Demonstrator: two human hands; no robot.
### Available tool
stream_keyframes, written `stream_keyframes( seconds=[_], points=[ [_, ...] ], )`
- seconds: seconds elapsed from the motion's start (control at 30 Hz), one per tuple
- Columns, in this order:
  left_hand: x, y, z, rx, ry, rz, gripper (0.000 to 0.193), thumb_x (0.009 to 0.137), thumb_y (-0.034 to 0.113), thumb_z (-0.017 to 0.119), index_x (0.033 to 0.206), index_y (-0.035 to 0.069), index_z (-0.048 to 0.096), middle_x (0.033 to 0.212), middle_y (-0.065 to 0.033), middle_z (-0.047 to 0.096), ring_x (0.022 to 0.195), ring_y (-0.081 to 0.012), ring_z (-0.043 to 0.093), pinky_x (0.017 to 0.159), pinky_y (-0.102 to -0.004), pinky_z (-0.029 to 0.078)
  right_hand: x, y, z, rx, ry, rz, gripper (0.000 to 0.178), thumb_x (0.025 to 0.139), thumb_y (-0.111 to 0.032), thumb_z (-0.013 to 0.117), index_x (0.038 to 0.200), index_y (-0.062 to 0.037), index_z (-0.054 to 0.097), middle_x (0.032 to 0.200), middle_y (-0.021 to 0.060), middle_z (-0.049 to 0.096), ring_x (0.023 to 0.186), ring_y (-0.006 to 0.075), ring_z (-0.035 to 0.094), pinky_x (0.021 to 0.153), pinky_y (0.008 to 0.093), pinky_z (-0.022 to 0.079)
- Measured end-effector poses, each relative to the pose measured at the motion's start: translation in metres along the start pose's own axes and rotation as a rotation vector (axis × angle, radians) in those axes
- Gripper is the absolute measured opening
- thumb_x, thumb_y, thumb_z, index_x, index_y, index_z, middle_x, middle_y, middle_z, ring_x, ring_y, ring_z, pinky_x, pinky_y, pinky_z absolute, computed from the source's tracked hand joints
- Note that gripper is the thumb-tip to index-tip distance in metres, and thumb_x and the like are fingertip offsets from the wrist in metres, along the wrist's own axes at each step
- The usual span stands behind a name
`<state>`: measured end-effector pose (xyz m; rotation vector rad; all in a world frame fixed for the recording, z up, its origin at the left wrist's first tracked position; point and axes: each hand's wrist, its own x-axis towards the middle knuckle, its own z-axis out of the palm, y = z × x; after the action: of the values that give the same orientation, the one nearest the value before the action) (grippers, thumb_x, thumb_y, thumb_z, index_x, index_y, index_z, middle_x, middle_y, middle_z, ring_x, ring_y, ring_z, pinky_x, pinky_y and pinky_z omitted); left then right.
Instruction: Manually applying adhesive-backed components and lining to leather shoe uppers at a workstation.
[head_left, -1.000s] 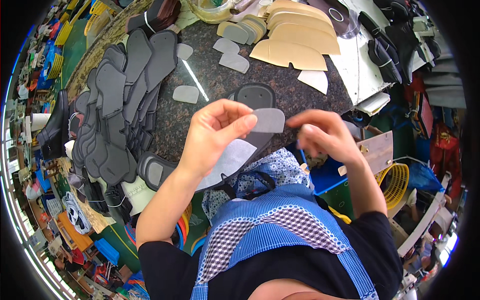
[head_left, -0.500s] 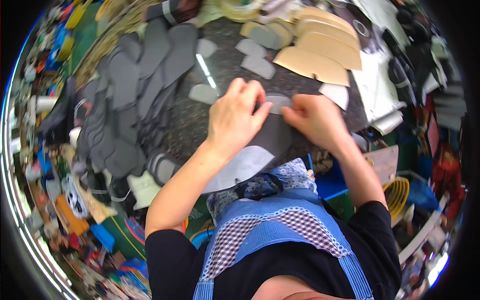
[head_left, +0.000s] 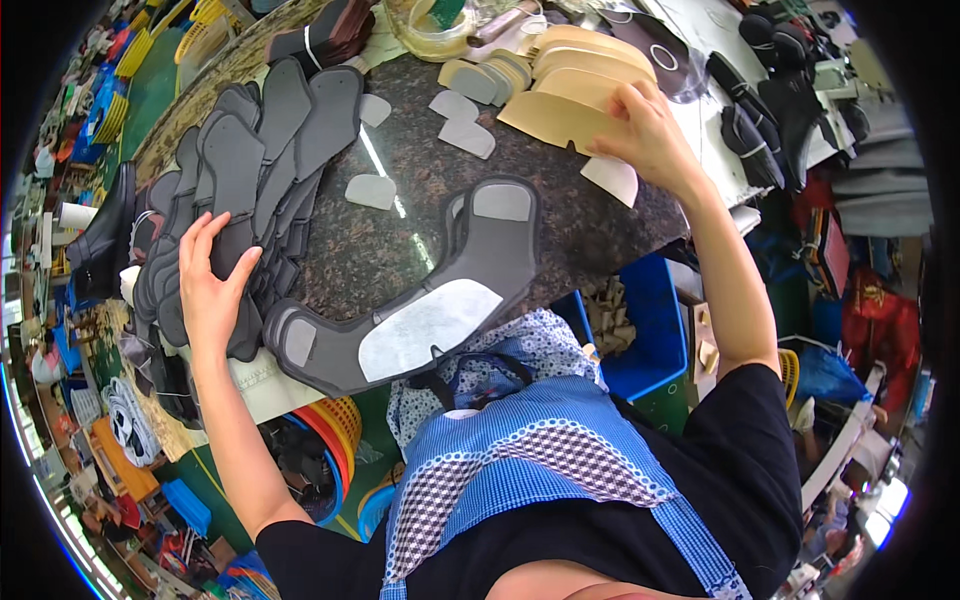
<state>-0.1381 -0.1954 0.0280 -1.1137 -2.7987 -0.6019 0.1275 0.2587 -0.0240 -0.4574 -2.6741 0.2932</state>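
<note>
My left hand [head_left: 212, 295] is open, thumb and fingers spread over the pile of dark grey shoe-upper pieces [head_left: 232, 165] on the left. My right hand [head_left: 645, 135] is half curled at the right end of the front tan notched piece [head_left: 548, 118]; thumb and fingers are apart, and the fingertips seem to touch it. In front of me on the worktop lies a curved dark grey upper piece [head_left: 505, 245]. It carries a large pale notched patch [head_left: 425, 328] in its middle and small grey patches [head_left: 502, 202] at its ends. Another layer shows beneath it.
Several loose light grey half-round patches [head_left: 371, 191] lie on the dark speckled worktop [head_left: 350, 250]. A white patch [head_left: 612, 180] lies below my right hand. A blue bin [head_left: 655, 330] of scraps stands below the table edge. Black boots and shoe parts [head_left: 750, 145] lie at the right.
Both hands have left the end of the curved grey piece. The left moved down-left to the dark pile, the right up to the tan pieces. The small end patch is now uncovered.
</note>
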Motion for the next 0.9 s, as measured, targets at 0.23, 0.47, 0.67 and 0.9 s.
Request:
stream_keyframes(
  seconds=[0.23, 0.47, 0.67, 0.9],
  points=[
    [-0.009, 0.006, -0.001, 0.104, 0.180, -0.215, 0.031, 0.100, 0.015, 0.056, 0.129, 0.009, 0.064, 0.114, -0.0156, 0.072, 0.088, -0.0302, 0.072, 0.078, -0.0384, 0.055, -0.014, -0.014, -0.013, 0.311, -0.001, 0.095, 0.029, 0.093, -0.019, 0.066, 0.118, -0.0058, 0.058, 0.085, 0.0174, 0.066, 0.080, 0.0338, 0.065, 0.074, 0.0418, 0.051],
    [-0.102, 0.132, 0.024, -0.004, 0.134, 0.614, 0.029, 0.092, 0.006, 0.062, 0.118, -0.004, 0.068, 0.128, -0.0224, 0.065, 0.119, -0.0332, 0.065, 0.099, -0.0425, 0.053, -0.044, 0.015, -0.013, 0.542, 0.064, 0.402, 0.025, 0.097, -0.024, 0.067, 0.101, -0.0005, 0.071, 0.077, 0.0046, 0.068, 0.068, 0.0130, 0.059, 0.068, 0.0301, 0.050],
    [-0.140, 0.153, 0.063, -0.162, -0.175, 0.464, 0.051, 0.085, 0.019, 0.074, 0.131, 0.001, 0.061, 0.141, -0.0169, 0.058, 0.127, -0.0311, 0.060, 0.108, -0.0434, 0.044, -0.040, -0.023, -0.033, 0.687, 0.229, 0.467, 0.031, 0.103, -0.025, 0.057, 0.098, -0.0002, 0.073, 0.082, 0.0043, 0.071, 0.067, 0.0100, 0.061, 0.069, 0.0249, 0.049],
    [-0.066, 0.212, 0.004, -0.195, 0.343, 0.817, 0.012, 0.084, 0.003, 0.072, 0.096, 0.003, 0.073, 0.104, -0.0098, 0.073, 0.093, -0.0242, 0.073, 0.070, -0.0287, 0.053, -0.061, -0.190, -0.069, 1.480, -0.388, 0.365, 0.030, 0.104, -0.024, 0.057, 0.108, 0.0013, 0.071, 0.093, 0.0034, 0.071, 0.085, 0.0082, 0.063, 0.079, 0.0232, 0.049]
  ],
)
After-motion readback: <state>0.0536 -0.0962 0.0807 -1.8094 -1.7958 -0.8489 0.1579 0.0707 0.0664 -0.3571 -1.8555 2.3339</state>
